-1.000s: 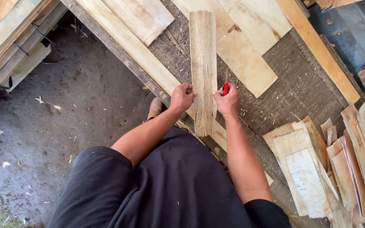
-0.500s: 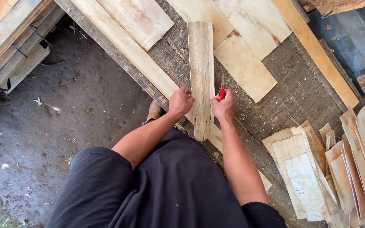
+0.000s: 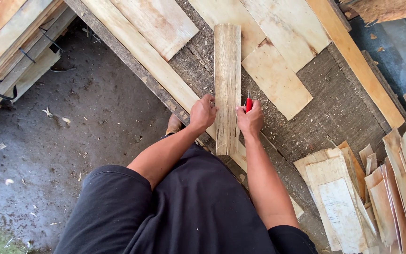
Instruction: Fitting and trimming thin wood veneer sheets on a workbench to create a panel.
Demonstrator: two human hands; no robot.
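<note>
Both hands have slid slightly down the narrow pale veneer strip (image 3: 227, 84), little else changed
Left hand (image 3: 203, 113) pinches its left edge; right hand (image 3: 250, 120), fist closed round a red-handled tool (image 3: 248, 102), presses the right edge on the rough brown bench (image 3: 334, 108)

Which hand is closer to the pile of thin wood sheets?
Right. The right hand is on the wood strip's side facing the pile of thin wood sheets; the left hand grips the far edge.
</note>
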